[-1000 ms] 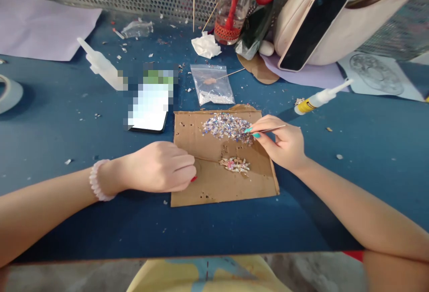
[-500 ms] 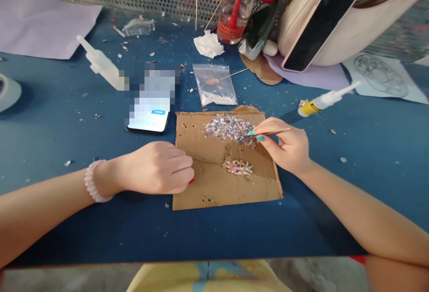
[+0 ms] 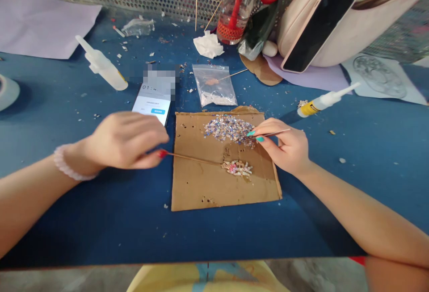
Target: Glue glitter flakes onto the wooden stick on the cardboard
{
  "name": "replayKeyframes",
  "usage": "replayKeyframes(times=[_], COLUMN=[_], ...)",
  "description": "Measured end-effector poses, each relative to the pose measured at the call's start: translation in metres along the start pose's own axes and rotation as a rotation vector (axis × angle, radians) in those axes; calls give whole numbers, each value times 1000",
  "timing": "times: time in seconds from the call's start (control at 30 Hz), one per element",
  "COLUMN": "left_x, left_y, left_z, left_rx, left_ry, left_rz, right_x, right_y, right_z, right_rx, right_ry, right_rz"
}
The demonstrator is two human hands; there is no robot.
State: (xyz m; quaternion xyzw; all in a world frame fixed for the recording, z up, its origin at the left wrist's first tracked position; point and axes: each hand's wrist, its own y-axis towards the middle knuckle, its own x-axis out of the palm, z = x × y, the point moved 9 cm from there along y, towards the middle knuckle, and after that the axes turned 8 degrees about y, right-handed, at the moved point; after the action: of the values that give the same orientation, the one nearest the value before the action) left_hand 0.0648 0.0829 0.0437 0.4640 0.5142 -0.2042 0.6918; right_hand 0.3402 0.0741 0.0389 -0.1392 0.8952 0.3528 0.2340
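Note:
My left hand (image 3: 129,140) is closed at the left edge of the cardboard, thumb and fingers pinched at the end of a thin stick (image 3: 194,159). The stick runs right to a small ornament (image 3: 237,168), covered with pale and pink bits, lying on the cardboard sheet (image 3: 201,189). My right hand (image 3: 284,144) pinches slim metal tweezers (image 3: 273,134). Their tips reach the right side of a heap of tiny shiny blue, white and gold chips (image 3: 228,127). Whether the tips grip a chip is too small to tell.
A lit phone (image 3: 152,100) lies behind my left hand. Two glue bottles (image 3: 107,71), (image 3: 313,106) lie left and right. Beyond the cardboard are a zip bag (image 3: 214,86), crumpled tissue (image 3: 208,44) and a red-lidded bottle (image 3: 231,15). A dark-screened phone (image 3: 320,31) leans on a pale bag (image 3: 378,28).
My left hand has moved left and slightly up along the stick, baring more of it and covering the phone's lower part. The ornament and my right hand with the tweezers stay almost in place.

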Motion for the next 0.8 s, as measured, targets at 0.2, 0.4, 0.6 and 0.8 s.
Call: replayKeyframes(times=[0.2,0.4,0.6,0.8], left_x=[-19,-3,5,7], left_y=[-34,-34,-33,-33], left_z=[-49,-49,-53,-63], left_rx=[9,58,50,-86], left_ry=[67,82,81,65], left_rz=[87,-49,-104,-105], right_x=[1,1,0,-3], right_y=[1,1,1,3], right_z=[-3,-3,-2,-2], right_rx=[-11,-11,11,18], right_ry=[15,23,47,45], right_rz=[-10,-20,-26,-3])
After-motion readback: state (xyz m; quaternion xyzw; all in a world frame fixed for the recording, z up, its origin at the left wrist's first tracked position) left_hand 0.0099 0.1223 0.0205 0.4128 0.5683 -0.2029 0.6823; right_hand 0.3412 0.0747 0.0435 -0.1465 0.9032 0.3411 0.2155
